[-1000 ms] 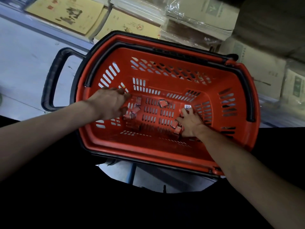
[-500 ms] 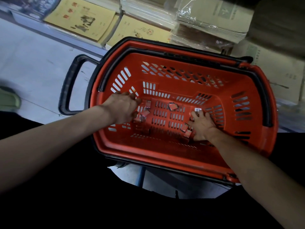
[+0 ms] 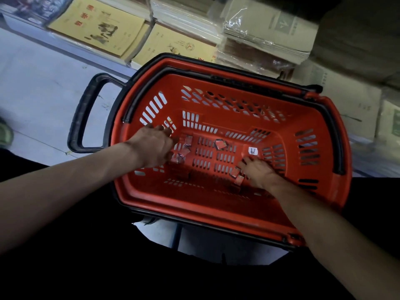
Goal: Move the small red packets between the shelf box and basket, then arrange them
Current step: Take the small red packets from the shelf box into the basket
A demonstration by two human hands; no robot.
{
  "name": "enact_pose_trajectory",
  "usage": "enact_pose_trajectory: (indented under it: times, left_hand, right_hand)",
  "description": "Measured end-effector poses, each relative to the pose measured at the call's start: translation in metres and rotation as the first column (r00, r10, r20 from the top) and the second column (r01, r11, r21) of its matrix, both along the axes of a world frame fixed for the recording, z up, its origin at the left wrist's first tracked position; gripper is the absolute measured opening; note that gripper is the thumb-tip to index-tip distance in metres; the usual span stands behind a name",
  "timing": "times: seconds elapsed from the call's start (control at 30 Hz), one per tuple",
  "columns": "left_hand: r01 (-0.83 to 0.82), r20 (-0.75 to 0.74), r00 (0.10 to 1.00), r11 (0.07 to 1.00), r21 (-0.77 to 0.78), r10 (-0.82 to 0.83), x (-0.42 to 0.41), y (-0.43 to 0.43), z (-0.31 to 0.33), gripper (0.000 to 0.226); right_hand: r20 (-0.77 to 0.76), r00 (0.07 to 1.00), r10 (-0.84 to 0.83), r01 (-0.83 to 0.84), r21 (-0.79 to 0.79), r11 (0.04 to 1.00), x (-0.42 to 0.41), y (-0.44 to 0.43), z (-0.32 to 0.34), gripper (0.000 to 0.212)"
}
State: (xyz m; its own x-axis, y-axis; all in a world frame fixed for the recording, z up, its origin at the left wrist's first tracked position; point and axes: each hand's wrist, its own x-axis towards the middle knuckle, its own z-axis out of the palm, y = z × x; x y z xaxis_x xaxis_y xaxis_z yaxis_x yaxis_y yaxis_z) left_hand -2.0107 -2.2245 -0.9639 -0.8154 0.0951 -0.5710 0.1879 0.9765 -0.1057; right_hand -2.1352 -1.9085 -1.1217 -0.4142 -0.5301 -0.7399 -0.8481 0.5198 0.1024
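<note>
Small red packets (image 3: 219, 144) lie scattered on the basket (image 3: 205, 210) floor, long axes pointing differently. Your right hand (image 3: 257, 172), flat beside two, has uncovered the white label (image 3: 252, 151). Whether your left hand (image 3: 153, 148) grips any cannot be told.

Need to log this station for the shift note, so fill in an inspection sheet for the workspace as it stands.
surface: red basket, slotted bottom.
job's things: small red packets loose on the bottom: packet cluster by the left hand, middle packet, packet pair by the right hand.
clutter: white label on the bottom.
grips: left hand over its cluster, hold unclear; right hand fingers straight, flat on the bottom.
cables: nothing seen.
surroundings: stacked booklets behind, pale floor.
</note>
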Motion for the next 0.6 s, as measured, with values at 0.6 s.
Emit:
enact_pose_trajectory:
  times: [0.6]
  left_hand:
    - [-0.618, 0.32, 0.783, 0.61, 0.497, 0.533, -0.019, 0.015, 0.002, 0.028]
  right_hand:
    - [0.148, 0.813, -0.563, 0.577, -0.34, 0.743, -0.011, -0.034, 0.075, 0.062]
